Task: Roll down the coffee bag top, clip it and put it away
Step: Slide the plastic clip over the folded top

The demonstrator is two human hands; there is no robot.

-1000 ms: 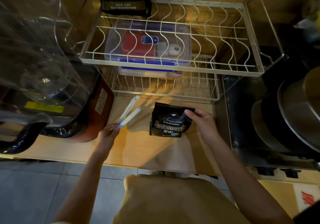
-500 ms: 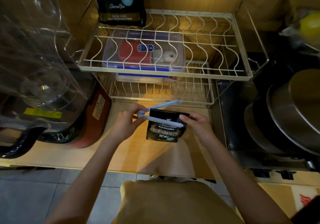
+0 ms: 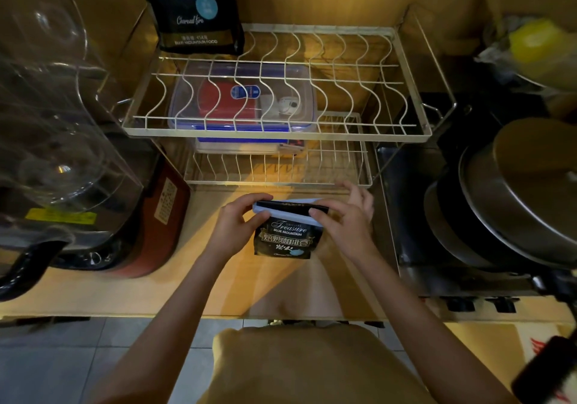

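A small black coffee bag with gold and white lettering stands upright on the wooden counter, its top rolled down. A pale blue sealing clip lies across the rolled top, one bar in front and one behind. My left hand pinches the clip's left end against the bag. My right hand presses the clip's right end with thumb and fingers. Whether the clip has snapped fully closed cannot be seen.
A two-tier wire dish rack stands just behind the bag, with a plastic box under its upper shelf. A larger black coffee bag stands at the rack's back left. A clear jug appliance sits left; stacked pans sit right.
My left hand brought the open clip from the left over the bag's top. Both hands now press its two bars together across the rolled top. The view has shifted down.
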